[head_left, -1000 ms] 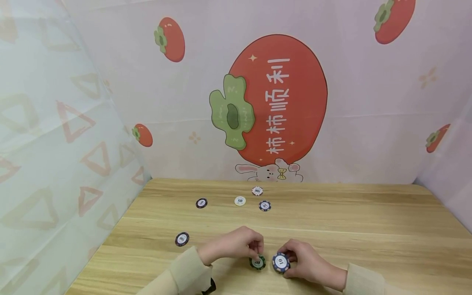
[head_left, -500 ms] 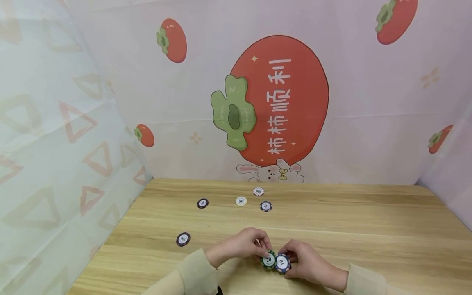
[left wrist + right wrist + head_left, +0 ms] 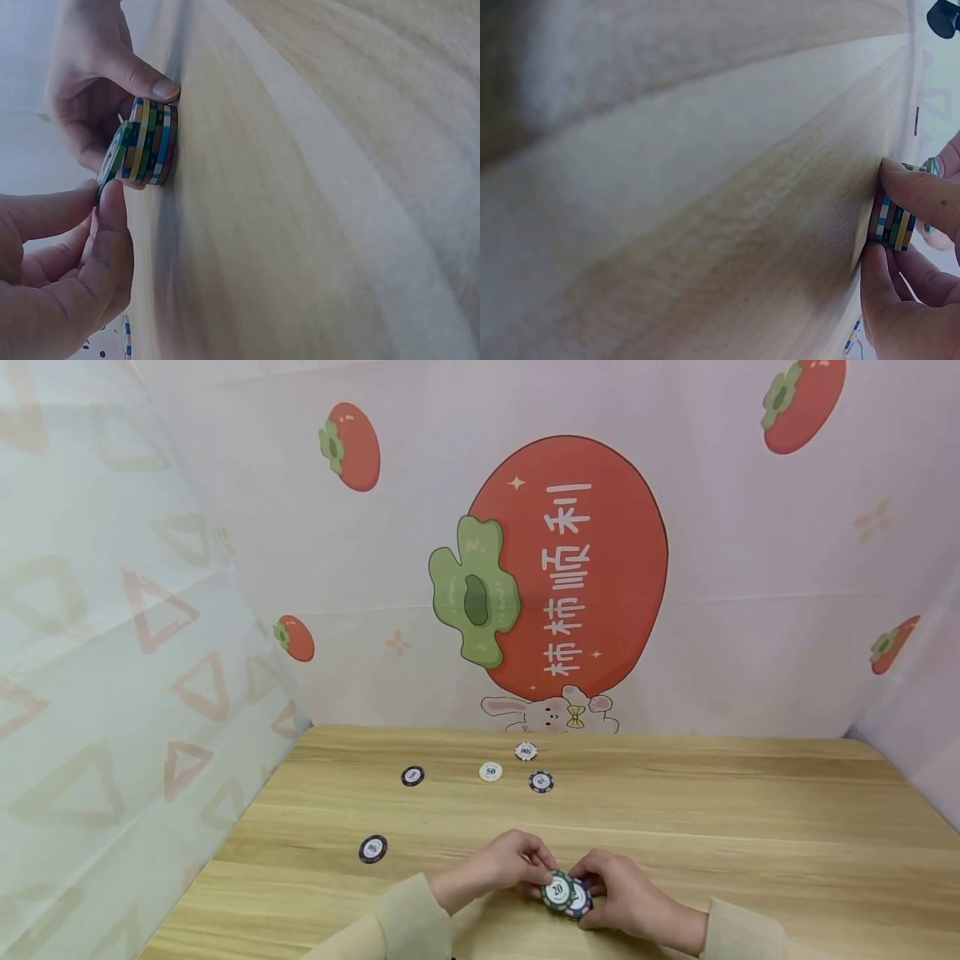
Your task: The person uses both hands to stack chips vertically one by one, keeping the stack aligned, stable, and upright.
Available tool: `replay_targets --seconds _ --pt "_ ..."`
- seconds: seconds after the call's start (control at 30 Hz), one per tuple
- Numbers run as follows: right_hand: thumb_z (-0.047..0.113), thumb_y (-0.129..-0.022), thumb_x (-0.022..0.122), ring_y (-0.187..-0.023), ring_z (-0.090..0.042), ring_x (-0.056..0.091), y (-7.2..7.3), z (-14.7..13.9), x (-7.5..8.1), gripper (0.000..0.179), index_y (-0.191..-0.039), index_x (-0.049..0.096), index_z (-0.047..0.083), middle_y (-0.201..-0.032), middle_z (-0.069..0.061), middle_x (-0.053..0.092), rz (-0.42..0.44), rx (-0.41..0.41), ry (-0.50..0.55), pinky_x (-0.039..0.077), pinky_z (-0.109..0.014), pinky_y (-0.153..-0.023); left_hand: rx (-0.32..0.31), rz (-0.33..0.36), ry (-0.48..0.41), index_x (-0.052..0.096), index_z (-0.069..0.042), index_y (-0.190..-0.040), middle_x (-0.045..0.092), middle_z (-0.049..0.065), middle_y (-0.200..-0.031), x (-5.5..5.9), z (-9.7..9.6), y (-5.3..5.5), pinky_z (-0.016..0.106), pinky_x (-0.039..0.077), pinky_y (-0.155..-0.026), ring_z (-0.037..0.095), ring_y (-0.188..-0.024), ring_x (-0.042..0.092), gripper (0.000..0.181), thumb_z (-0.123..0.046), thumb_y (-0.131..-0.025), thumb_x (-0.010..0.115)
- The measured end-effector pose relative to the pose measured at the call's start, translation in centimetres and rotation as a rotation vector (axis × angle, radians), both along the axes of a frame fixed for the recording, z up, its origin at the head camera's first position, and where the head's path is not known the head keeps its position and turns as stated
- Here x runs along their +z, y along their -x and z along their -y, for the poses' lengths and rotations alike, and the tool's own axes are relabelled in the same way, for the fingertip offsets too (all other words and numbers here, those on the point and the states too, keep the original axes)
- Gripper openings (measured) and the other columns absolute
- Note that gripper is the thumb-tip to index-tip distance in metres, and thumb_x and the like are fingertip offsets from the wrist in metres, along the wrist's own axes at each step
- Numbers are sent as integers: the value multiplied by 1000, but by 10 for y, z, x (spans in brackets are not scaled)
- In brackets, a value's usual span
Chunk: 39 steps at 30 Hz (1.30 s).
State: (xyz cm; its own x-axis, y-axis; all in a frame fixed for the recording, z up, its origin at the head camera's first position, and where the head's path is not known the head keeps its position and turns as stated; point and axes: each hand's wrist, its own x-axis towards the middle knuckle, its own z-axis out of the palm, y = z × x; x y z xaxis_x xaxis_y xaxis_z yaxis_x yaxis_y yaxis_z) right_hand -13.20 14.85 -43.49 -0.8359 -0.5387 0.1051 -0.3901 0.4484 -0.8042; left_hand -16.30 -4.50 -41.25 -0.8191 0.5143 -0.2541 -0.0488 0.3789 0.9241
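My left hand (image 3: 504, 865) pinches a green poker chip marked 20 (image 3: 557, 890) between thumb and fingers. That chip overlaps the top of a stack of poker chips (image 3: 581, 906), whose upper chip is blue and white. In the left wrist view the green chip (image 3: 112, 159) leans at a tilt against the top face of the stack (image 3: 154, 142), which has several layers in mixed colours. My right hand (image 3: 626, 893) grips the stack by its sides on the wooden table; thumb and fingers (image 3: 889, 289) straddle it in the right wrist view.
Single chips lie flat on the table (image 3: 712, 802): a white 50 chip (image 3: 491, 772), a white-and-red 500 chip (image 3: 527, 751), a blue 10 chip (image 3: 542, 782), and two dark chips (image 3: 412, 776) toward the left. A printed cloth backdrop (image 3: 735, 652) stands along the far edge.
My left hand lifted the green 20 chip from the table and carried it right, onto the stack's top. My right hand keeps holding the stack in place.
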Motion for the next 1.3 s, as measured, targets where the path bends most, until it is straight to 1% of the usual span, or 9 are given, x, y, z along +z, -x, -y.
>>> replay_targets --seconds 0.2,0.43,0.63,0.83,1.0,1.2,1.27,1.3 --pt "2 -57 81 -78 -4 57 -1 -1 -2 40 -92 61 3 -90 -1 58 -20 1 12 50 -21 -67 30 2 -8 62 10 -81 58 4 -67 -4 -7 -5 22 51 -54 9 -55 54 6 12 -75 63" --pt "2 -58 81 -78 -5 58 -2 -2 -2 41 -93 60 2 -91 -3 58 5 0 28 51 -21 -68 50 -43 27 62 9 -81 58 4 -67 -6 -12 -10 23 51 -53 9 -54 53 6 10 -75 64" --pt "2 -58 80 -79 -6 59 -1 -1 -1 41 -94 60 2 -91 -4 58 -19 -2 21 51 -21 -68 63 -86 34 62 7 -78 58 4 -65 -5 -15 -12 23 51 -52 11 -53 54 5 9 -74 66" --pt "2 -59 80 -81 -7 59 -1 -1 0 42 -95 60 2 -93 -4 58 -31 5 11 51 -21 -69 55 -134 49 61 3 -73 58 3 -63 -4 -16 -12 23 51 -50 10 -53 55 8 8 -73 68" --pt "2 -58 79 -82 -7 59 -1 -2 0 42 -95 60 3 -93 -2 59 -45 2 4 51 -21 -69 44 -185 78 61 2 -72 57 0 -61 -1 -18 -14 20 49 -49 5 -51 53 9 7 -72 68" --pt "2 -59 79 -83 -7 60 0 -2 -1 43 -98 60 2 -93 -2 59 -51 19 15 50 -21 -70 42 -226 89 61 1 -72 56 -1 -60 2 -18 -16 18 48 -48 4 -51 51 10 6 -72 69" --pt "2 -59 79 -83 -7 60 0 -2 -1 43 -98 61 2 -93 -1 59 -67 22 10 50 -21 -70 30 -251 108 61 0 -72 56 -2 -60 2 -16 -16 16 46 -47 3 -50 50 10 4 -73 70" --pt "2 -59 79 -83 -6 59 0 -2 -1 44 -98 61 2 -93 0 59 -82 22 2 50 -21 -71 19 -275 128 61 -1 -72 56 -3 -60 3 -15 -15 16 45 -48 2 -51 49 10 2 -73 70"
